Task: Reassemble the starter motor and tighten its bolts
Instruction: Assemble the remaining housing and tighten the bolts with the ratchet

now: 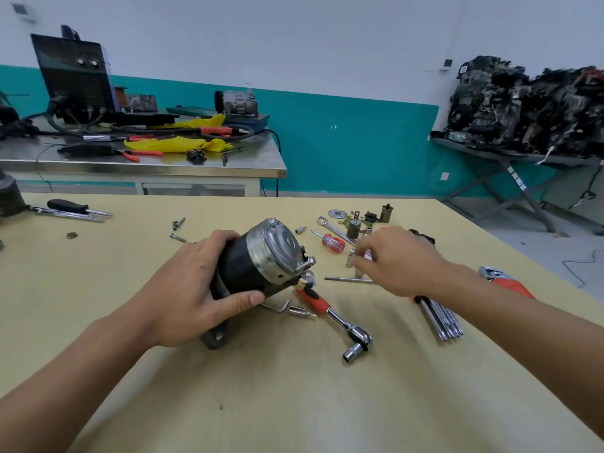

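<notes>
Now | starter motor [261,259]: black, silver cap | left hand [192,289] grips it | right hand [402,259]: grip unclear

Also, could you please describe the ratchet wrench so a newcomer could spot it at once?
On the yellow worktable, find the black starter motor that the left hand holds. The ratchet wrench lies just right of it, slanting toward the person. Unlike the red-handled screwdriver farther back, it has an orange grip and a chrome head carrying a socket.

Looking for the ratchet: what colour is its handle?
Red-orange with black; the ratchet handle shows best in the head view, beside the starter motor.
</notes>
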Action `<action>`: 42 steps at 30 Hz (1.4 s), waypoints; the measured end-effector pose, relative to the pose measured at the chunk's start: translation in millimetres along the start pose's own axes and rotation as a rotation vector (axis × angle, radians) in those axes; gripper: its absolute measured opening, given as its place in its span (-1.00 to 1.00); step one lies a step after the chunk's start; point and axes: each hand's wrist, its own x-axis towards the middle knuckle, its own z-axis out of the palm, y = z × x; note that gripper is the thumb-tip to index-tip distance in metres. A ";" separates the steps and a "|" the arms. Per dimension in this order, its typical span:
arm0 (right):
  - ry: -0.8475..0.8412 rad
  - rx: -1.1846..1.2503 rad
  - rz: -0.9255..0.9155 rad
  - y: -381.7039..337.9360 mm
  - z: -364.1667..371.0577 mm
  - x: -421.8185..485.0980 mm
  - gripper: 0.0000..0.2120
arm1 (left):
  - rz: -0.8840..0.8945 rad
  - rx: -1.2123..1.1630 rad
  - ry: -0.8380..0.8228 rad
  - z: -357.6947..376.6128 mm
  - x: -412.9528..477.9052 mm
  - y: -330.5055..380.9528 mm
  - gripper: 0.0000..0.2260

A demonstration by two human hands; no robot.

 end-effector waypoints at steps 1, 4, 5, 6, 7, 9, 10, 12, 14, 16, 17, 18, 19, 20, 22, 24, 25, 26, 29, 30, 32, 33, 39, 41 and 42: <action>-0.067 -0.099 -0.006 8.3 5.2 0.2 -0.71 | 0.000 -0.001 0.000 0.1 -0.1 0.1 -0.27; -0.231 -0.244 -0.028 16.0 19.4 2.7 -0.74 | 0.005 0.000 0.000 0.4 0.0 0.9 -0.29; -0.234 -0.276 -0.027 15.4 21.8 4.0 -0.74 | 0.007 0.004 -0.001 0.6 0.2 1.2 -0.29; -0.238 -0.306 -0.022 15.3 23.7 6.4 -0.74 | 0.008 0.010 -0.002 0.8 0.3 1.3 -0.29; -0.246 -0.328 -0.021 15.7 25.7 8.7 -0.74 | 0.006 0.016 -0.002 0.7 0.3 1.2 -0.28; -0.277 -0.350 -0.028 17.3 27.5 12.4 -0.77 | 0.000 0.022 -0.002 0.5 0.2 0.7 -0.28; -0.285 -0.341 -0.042 19.4 27.7 13.9 -0.79 | 0.002 0.023 -0.003 0.6 0.2 0.6 -0.27; -0.313 -0.284 -0.074 22.5 25.1 15.8 -0.82 | 0.004 0.020 -0.003 0.8 0.4 0.7 -0.28; -0.359 -0.254 -0.093 21.8 22.9 16.4 -0.83 | 0.002 0.013 -0.006 0.5 0.6 0.5 -0.29; -0.386 -0.253 -0.107 18.7 21.5 14.1 -0.82 | 0.000 0.008 -0.006 -0.5 0.8 0.2 -0.28; -0.374 -0.220 -0.113 16.4 17.4 12.0 -0.82 | 0.002 0.004 -0.006 -0.9 0.6 0.3 -0.28; -0.338 -0.153 -0.117 13.8 9.4 10.3 -0.82 | 0.005 -0.002 -0.005 -1.3 0.2 0.4 -0.27; -0.279 -0.074 -0.128 10.3 -2.6 8.7 -0.83 | 0.007 -0.010 -0.004 -1.5 -0.2 0.6 -0.27; -0.213 -0.002 -0.145 5.3 -17.4 7.2 -0.84 | 0.011 -0.015 -0.004 -1.5 -0.4 0.8 -0.27; -0.113 0.128 -0.211 -8.9 -50.0 3.7 -0.85 | 0.013 -0.014 -0.005 -1.0 0.1 1.0 -0.28; -0.076 0.195 -0.306 -24.8 -74.2 1.5 -0.88 | 0.011 -0.007 -0.009 -1.2 0.9 1.5 -0.29; -0.070 0.190 -0.341 -31.2 -80.9 1.6 -0.89 | 0.011 -0.006 -0.009 -1.6 0.8 1.7 -0.30; -0.069 0.175 -0.361 -35.9 -85.1 2.8 -0.90 | 0.012 -0.006 -0.007 -1.9 0.4 1.9 -0.30; -0.041 0.141 -0.381 -42.5 -91.7 6.9 -0.89 | 0.006 -0.004 -0.007 -2.3 -0.5 2.3 -0.31; -0.027 0.142 -0.384 -42.3 -92.5 7.7 -0.89 | 0.004 -0.004 -0.006 -2.0 -0.7 2.0 -0.30; -0.010 0.151 -0.385 -40.8 -92.9 7.9 -0.88 | -0.001 -0.005 -0.002 -1.5 -0.6 1.4 -0.30; -0.007 0.157 -0.383 -39.8 -92.1 7.7 -0.88 | -0.003 -0.005 -0.002 -1.5 -0.2 1.3 -0.30; 0.005 0.198 -0.379 -40.0 -97.1 12.0 -0.89 | 0.002 -0.004 -0.012 -2.2 -0.2 0.8 -0.31; 0.012 0.174 -0.394 -47.6 -102.6 16.6 -0.90 | 0.004 0.001 -0.014 -2.2 0.0 1.3 -0.31; -0.002 0.149 -0.409 -52.9 -104.0 20.2 -0.90 | 0.006 0.005 -0.015 -2.1 0.2 2.0 -0.30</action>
